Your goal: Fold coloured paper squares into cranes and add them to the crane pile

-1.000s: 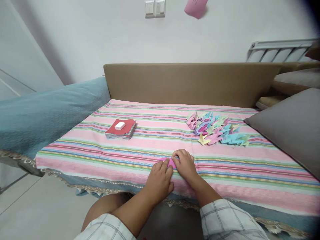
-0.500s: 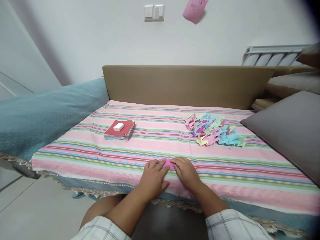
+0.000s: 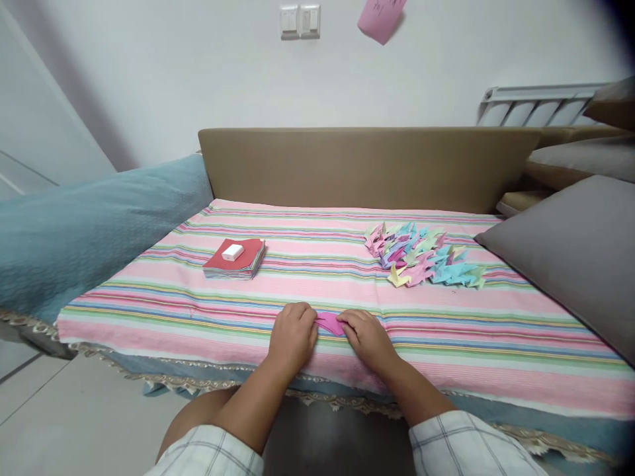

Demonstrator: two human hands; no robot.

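A folded piece of bright pink paper (image 3: pixel 329 322) lies low over the striped cloth (image 3: pixel 218 360), stretched between my two hands. My left hand (image 3: pixel 294 336) has its fingers curled in and pinches the paper's left end. At the right end, my right hand (image 3: pixel 366 336) grips the paper between thumb and fingers. The fingers hide both tips of the paper.
Several folded paper cranes (image 3: pixel 421 258) in many colours are clustered at the back right. A stack of coloured paper sheets (image 3: pixel 251 254) sits back left, topped by a small white box (image 3: pixel 233 252). Grey cushions (image 3: pixel 570 258) line the right side; a brown backrest (image 3: pixel 367 168) stands behind.
My left hand has gone from lying with fingers spread on the paper to pinching its left end, shifting slightly left. My right hand stays at the right end. More of the paper shows.
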